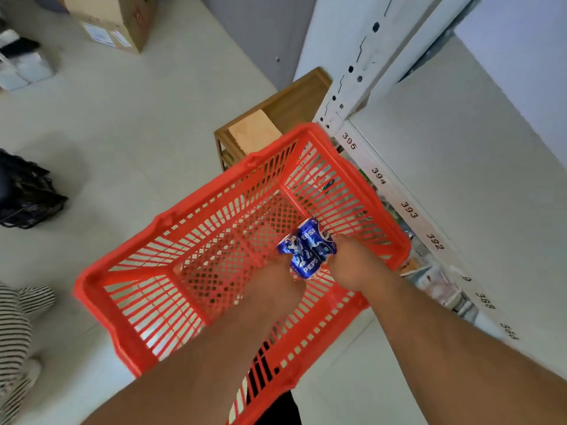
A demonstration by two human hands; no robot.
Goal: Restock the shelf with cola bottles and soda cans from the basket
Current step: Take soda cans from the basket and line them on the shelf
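Note:
A red plastic basket [129, 317] stands on the pale floor beside the white shelf [460, 154], which carries numbered labels along its edge. Blue Pepsi soda cans [308, 250], two or three of them, lie together at the basket's bottom on the shelf side. Both my arms reach down into the basket. My left hand [277, 285] grips the nearer can from the left. My right hand [352, 260] grips the farther can from the right. The fingers of both hands are mostly hidden behind the hands and cans. No cola bottle shows in the basket.
A low wooden rack [294, 99] with a cardboard piece on it stands just beyond the basket. A cardboard box [116, 19] sits at the top left and a black bag [24, 191] at the left. A person in striped clothing [12, 326] is at the lower left. Packaged goods [429, 277] fill the shelf level below.

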